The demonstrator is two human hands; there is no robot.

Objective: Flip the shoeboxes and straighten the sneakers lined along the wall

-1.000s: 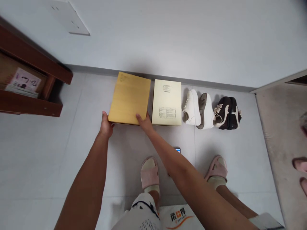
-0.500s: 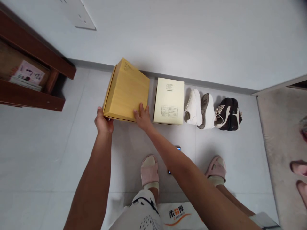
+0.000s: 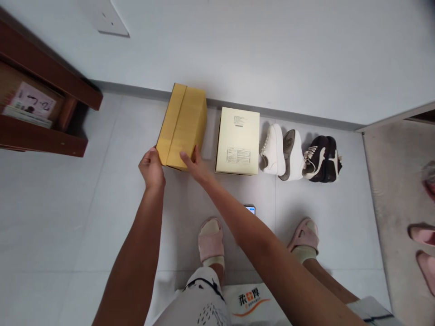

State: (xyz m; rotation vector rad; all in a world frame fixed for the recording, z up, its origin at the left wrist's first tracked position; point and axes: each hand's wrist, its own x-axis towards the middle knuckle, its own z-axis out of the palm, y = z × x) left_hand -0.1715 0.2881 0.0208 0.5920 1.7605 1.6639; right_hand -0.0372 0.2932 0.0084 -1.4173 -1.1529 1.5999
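Note:
A mustard-yellow cardboard box [image 3: 183,124] stands turned on its side against the wall's baseboard, its narrow face up. My left hand [image 3: 152,170] grips its near left corner, fingers curled round the edge. My right hand [image 3: 193,165] presses on its near right edge, fingers partly spread against the cardboard. To the right of it a pale cream box [image 3: 238,140] with printed labels lies flat on the floor.
A pair of white shoes [image 3: 281,151] and a dark pair [image 3: 322,159] line the wall to the right. A phone [image 3: 250,209] lies on the floor by my slippered feet. A dark wooden shelf [image 3: 44,113] with a booklet is at left, a rug [image 3: 401,199] at right.
The yellow box went from lying flat to tipped up onto its side, both hands staying on its near edge. The cream box and the shoes did not move.

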